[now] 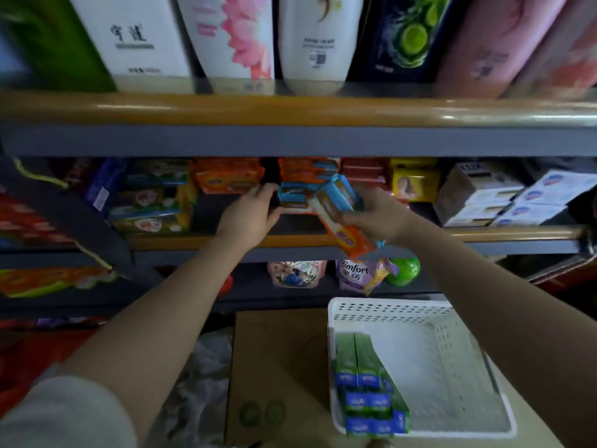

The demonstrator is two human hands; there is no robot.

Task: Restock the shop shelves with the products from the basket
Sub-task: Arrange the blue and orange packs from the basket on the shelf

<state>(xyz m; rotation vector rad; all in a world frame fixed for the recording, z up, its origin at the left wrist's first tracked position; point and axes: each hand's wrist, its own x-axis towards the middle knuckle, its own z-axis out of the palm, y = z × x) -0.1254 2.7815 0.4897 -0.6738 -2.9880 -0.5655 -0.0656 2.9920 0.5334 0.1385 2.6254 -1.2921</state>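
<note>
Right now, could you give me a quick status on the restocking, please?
Left hand on a blue pack at the middle shelf. Right hand holding orange packs. Green boxes left in basket. Nothing blocking.

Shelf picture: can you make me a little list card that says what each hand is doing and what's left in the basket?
left hand: reaching into the middle shelf, touching a blue pack
right hand: holding orange and blue packs, tilted, in front of the shelf
basket: white, standing on a cardboard box
left in basket: green and blue boxes along its left side
top shelf: big bottles
blur: labels too fuzzy to read
</note>
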